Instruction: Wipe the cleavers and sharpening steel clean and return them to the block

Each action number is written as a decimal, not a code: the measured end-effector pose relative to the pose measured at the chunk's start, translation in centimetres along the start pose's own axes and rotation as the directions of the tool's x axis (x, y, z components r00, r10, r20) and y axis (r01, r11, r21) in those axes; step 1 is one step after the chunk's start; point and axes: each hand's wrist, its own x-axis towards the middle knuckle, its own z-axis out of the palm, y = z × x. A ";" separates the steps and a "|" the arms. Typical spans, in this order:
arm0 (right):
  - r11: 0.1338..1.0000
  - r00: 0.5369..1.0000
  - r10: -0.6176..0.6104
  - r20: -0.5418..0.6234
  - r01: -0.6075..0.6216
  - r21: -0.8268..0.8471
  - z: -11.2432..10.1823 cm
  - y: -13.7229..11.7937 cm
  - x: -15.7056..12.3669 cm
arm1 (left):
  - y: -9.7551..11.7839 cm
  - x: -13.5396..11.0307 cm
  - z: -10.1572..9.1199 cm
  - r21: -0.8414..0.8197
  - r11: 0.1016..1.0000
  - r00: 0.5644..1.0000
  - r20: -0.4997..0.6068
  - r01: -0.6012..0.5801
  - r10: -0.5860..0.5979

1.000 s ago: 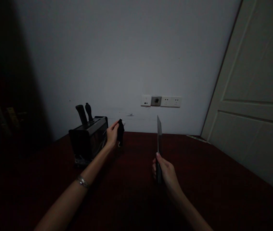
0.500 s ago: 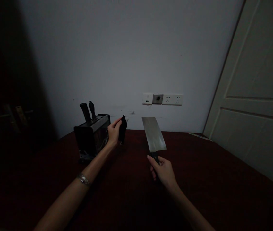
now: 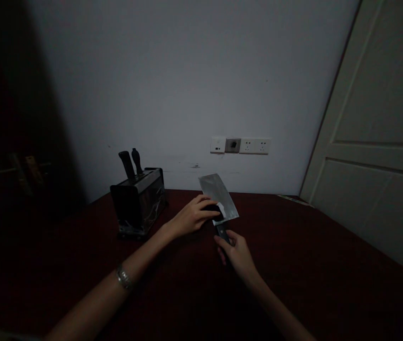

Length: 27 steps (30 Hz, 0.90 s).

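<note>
A cleaver (image 3: pixel 220 192) with a broad grey blade and a dark handle is in my right hand (image 3: pixel 238 253), whose fingers wrap round the handle. Its blade points away from me and slants to the left. My left hand (image 3: pixel 196 214) is closed on a small dark item (image 3: pixel 215 210), which lies against the blade's lower left part, near the handle. A whitish patch shows beside this item on the blade. The fingers cover much of the item, and its kind is unclear in the dim light.
On the left of the dark red table (image 3: pixel 275 265) stands a black and silver knife block (image 3: pixel 139 201) with two black-handled knives (image 3: pixel 130 163) in it. A wall with sockets (image 3: pixel 254 146) rises behind the table. A pale panelled door (image 3: pixel 375 156) is at the right.
My left hand has moved right and down from beside the knife block to the cleaver blade, bringing the dark item. The cleaver has shifted slightly left and its blade tilted further left.
</note>
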 end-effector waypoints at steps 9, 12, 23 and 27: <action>0.999 0.999 -0.036 0.013 0.036 -0.001 0.6 0.2 -0.3 | 0.5 -1.2 1.9 -0.342 0.917 0.971 -0.043 0.206 -0.235; 0.999 0.999 -0.046 0.016 0.046 0.027 1.0 0.6 -0.4 | 0.7 -0.7 3.1 -0.446 0.860 0.933 -0.125 0.250 -0.336; 0.996 0.999 -0.048 0.022 0.046 0.079 1.6 1.5 -0.8 | 0.3 0.5 3.4 -0.480 0.858 0.968 -0.071 0.180 -0.243; 0.996 0.995 -0.057 0.076 0.051 0.075 1.7 1.1 -0.9 | -0.2 0.5 2.2 -0.374 0.919 0.985 -0.071 0.121 -0.159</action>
